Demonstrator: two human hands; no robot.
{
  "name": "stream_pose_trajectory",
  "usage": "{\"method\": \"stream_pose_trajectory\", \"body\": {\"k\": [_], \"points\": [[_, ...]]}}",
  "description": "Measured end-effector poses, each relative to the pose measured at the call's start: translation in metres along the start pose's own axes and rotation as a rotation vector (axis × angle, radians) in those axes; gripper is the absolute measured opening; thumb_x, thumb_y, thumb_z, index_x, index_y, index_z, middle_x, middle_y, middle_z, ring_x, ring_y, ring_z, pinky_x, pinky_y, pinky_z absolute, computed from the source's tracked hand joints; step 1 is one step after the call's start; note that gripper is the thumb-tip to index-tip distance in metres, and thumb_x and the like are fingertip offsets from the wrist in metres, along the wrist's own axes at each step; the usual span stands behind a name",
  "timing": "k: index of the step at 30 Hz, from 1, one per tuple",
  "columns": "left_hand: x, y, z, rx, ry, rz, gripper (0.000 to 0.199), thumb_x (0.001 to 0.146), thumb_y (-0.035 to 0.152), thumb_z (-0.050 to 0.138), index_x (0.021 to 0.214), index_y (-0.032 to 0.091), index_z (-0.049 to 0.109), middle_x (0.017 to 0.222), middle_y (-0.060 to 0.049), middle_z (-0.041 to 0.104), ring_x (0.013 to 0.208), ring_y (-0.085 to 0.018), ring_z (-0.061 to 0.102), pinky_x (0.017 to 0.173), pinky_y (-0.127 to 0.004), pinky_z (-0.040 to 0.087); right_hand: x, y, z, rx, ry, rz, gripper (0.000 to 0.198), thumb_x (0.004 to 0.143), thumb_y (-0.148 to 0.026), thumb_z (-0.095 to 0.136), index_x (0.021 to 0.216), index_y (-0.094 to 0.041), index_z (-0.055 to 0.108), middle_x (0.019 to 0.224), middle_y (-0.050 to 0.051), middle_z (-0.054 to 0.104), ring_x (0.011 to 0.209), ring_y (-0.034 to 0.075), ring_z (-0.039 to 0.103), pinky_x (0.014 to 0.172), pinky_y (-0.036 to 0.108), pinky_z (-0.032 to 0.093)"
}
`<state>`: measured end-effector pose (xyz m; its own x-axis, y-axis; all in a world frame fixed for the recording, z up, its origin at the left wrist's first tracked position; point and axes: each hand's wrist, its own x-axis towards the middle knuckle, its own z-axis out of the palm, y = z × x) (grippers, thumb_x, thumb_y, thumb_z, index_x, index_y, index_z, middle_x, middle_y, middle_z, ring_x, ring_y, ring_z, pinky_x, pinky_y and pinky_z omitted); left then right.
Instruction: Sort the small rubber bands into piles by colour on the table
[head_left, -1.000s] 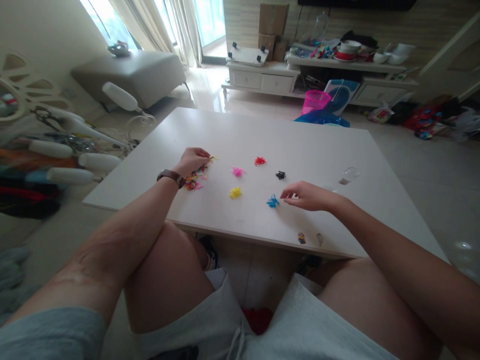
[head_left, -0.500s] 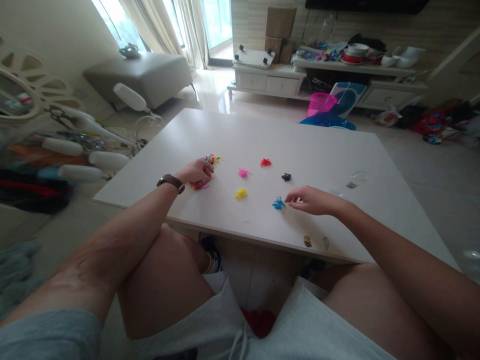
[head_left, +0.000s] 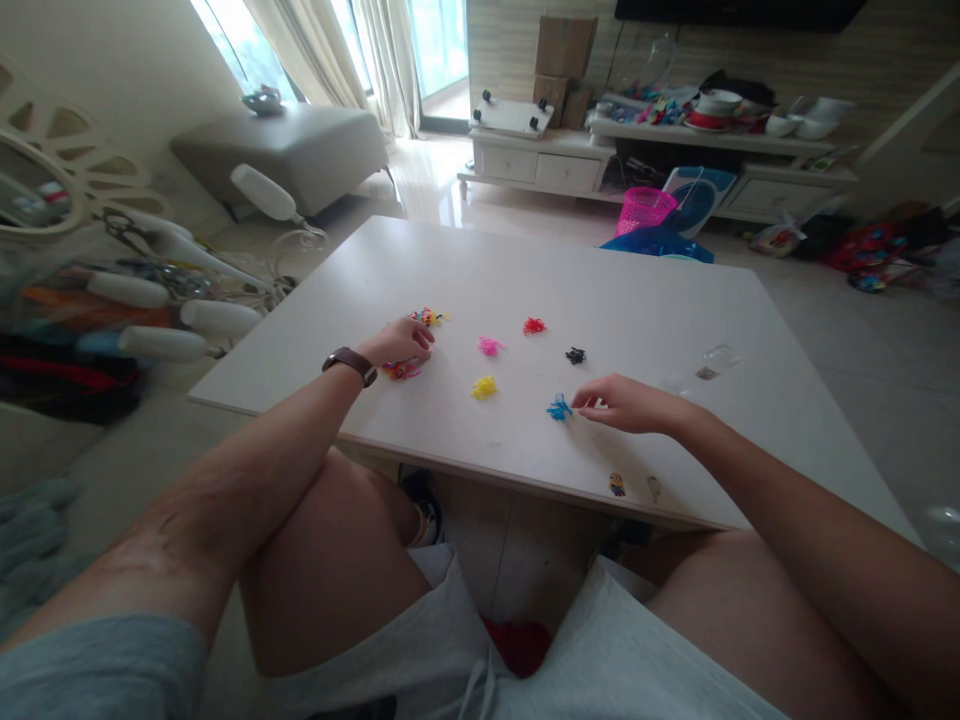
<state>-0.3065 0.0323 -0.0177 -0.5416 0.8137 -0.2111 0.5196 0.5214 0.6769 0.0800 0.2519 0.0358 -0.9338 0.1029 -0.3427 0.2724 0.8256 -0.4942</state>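
My left hand point(head_left: 401, 342) reaches over a mixed pile of small coloured bands point(head_left: 427, 317), which look like rubber bands. Its fingers curl downward, and what is between them is hidden. More mixed bands point(head_left: 402, 370) show below the palm. At the right edge of a small blue pile of bands point(head_left: 559, 408), my right hand point(head_left: 611, 402) has thumb and forefinger pinched together; anything in the pinch is too small to name. Separate little piles lie between and beyond the hands: pink point(head_left: 490, 346), yellow point(head_left: 484, 387), red point(head_left: 534, 326) and black point(head_left: 575, 355).
The white table point(head_left: 465, 270) stands against my knees. Near its front edge lie a yellow-and-blue cartoon figure point(head_left: 616, 484) and a small pale piece point(head_left: 653, 488). A clear plastic container point(head_left: 718, 361) lies to the right. Beyond the table is a pink basket point(head_left: 646, 207).
The whole view has shifted slightly. Both hands keep nearly the same places, the left over the mixed pile and the right beside the blue one. The piles look unchanged.
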Motion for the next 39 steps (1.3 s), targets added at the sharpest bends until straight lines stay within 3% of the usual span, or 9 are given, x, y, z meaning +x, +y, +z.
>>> {"method": "stream_pose_trajectory", "body": {"k": [7,12,20,27,34,39], "points": [[-0.004,0.006,0.001,-0.011,-0.034,-0.032,0.031,0.052,0.022,0.076,0.083,0.019,0.076,0.073,-0.002,0.072,0.059,-0.016,0.06,0.051,-0.025,0.044,-0.001,-0.003,-0.001,0.007,-0.002,0.01,0.025,0.091,-0.034,0.057,0.098,-0.022,0.078,0.1,0.007,0.079,0.09,0.024,0.071,0.079,0.031,0.052],[-0.003,0.008,0.003,-0.036,-0.091,-0.046,0.039,0.052,0.018,0.074,0.092,0.02,0.074,0.074,-0.002,0.072,0.055,-0.016,0.059,0.05,-0.025,0.044,0.0,-0.003,-0.001,0.007,-0.003,0.007,0.025,0.09,-0.034,0.057,0.097,-0.022,0.078,0.099,0.007,0.079,0.09,0.023,0.071,0.08,0.032,0.052],[-0.002,0.02,0.008,-0.057,-0.034,0.076,0.036,0.057,0.019,0.074,0.093,0.019,0.071,0.072,-0.001,0.069,0.064,-0.016,0.062,0.059,-0.026,0.047,0.0,-0.002,0.0,-0.002,-0.004,0.007,0.026,0.091,-0.034,0.057,0.099,-0.021,0.078,0.099,0.008,0.079,0.089,0.023,0.071,0.079,0.031,0.051],[-0.002,0.022,0.009,0.046,0.008,0.052,0.032,0.053,0.019,0.077,0.085,0.02,0.073,0.075,-0.002,0.073,0.068,-0.019,0.065,0.06,-0.027,0.047,0.0,-0.001,0.0,-0.002,-0.002,-0.004,0.025,0.091,-0.032,0.057,0.098,-0.021,0.078,0.099,0.007,0.08,0.09,0.023,0.071,0.079,0.031,0.051],[-0.006,0.026,0.009,0.074,-0.043,-0.007,0.031,0.051,0.017,0.077,0.081,0.021,0.073,0.074,-0.003,0.074,0.069,-0.021,0.066,0.06,-0.027,0.048,0.0,0.001,0.001,-0.001,-0.002,0.001,0.024,0.09,-0.032,0.057,0.098,-0.021,0.077,0.098,0.007,0.079,0.089,0.022,0.071,0.08,0.031,0.052],[-0.007,0.028,0.011,0.032,-0.103,0.034,0.031,0.054,0.016,0.074,0.084,0.02,0.074,0.074,-0.003,0.073,0.062,-0.017,0.061,0.056,-0.026,0.045,0.0,0.0,0.001,0.001,-0.008,-0.01,0.023,0.09,-0.032,0.058,0.097,-0.022,0.077,0.098,0.006,0.08,0.09,0.022,0.071,0.08,0.031,0.051]]}}
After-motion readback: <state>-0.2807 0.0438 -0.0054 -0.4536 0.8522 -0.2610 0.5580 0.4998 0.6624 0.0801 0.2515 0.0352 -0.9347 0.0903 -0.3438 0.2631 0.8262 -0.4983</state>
